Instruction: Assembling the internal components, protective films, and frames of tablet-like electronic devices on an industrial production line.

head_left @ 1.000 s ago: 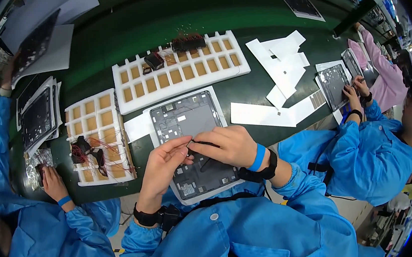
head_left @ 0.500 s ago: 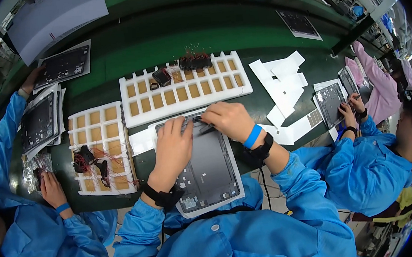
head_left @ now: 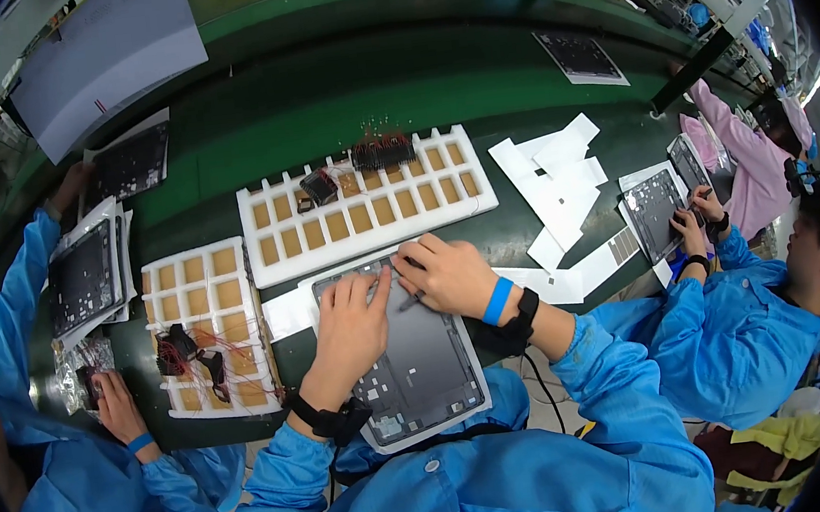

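Note:
A dark grey tablet back shell [head_left: 422, 355] lies on a white sheet in front of me, its inner side up with small white and metallic parts along the edges. My left hand [head_left: 349, 320] rests over its upper left part, fingers stretched out toward the far edge. Near the shell's upper edge, my right hand [head_left: 449, 277] is closed, fingertips pinched. A slim dark object [head_left: 409, 303] sticks out below these fingers; its kind does not show clearly. The fingertips of both hands nearly meet and hide that stretch of the edge.
Beyond the shell stands a white foam tray [head_left: 368, 235] with small black wired parts; another foam tray [head_left: 202, 323] is at left. White cut sheets [head_left: 558, 190] lie at right. Co-workers sit on both sides, with stacked shells [head_left: 82, 275] at left and another shell [head_left: 655, 210] at right.
The view has tilted slightly, so the bench sits lower in the picture. My right hand has shifted a little left, closer to my left hand's fingertips.

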The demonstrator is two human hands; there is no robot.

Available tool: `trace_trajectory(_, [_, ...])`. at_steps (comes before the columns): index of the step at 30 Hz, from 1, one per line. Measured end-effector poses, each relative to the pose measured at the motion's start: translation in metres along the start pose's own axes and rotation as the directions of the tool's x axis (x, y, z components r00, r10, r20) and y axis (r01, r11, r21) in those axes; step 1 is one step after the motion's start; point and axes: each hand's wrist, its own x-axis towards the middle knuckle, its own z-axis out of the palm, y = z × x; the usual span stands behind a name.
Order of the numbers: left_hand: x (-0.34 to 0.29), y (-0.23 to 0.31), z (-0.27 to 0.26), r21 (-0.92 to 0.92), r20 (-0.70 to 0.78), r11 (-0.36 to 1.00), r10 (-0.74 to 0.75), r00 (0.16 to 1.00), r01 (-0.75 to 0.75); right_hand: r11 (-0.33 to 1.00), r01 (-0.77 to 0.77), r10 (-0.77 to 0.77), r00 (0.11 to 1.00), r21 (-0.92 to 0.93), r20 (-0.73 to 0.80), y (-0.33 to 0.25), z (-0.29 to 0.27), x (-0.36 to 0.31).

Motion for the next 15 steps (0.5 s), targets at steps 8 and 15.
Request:
trace_trajectory(8, [0.005,0.000,-0.013,-0.153,-0.046,0.983,-0.114,0.992,0.105,0.930,-0.308,0.333,0.937,0.201,-0.108,-0.012,-0.028,-0.018])
trace_trajectory(15, [0.018,-0.024,-0.006,0.032,-0.099,0.997,-0.063,0.993,0.066,0.527,-0.729,0.678,0.670,0.436,0.301,-0.059,-0.087,-0.127])
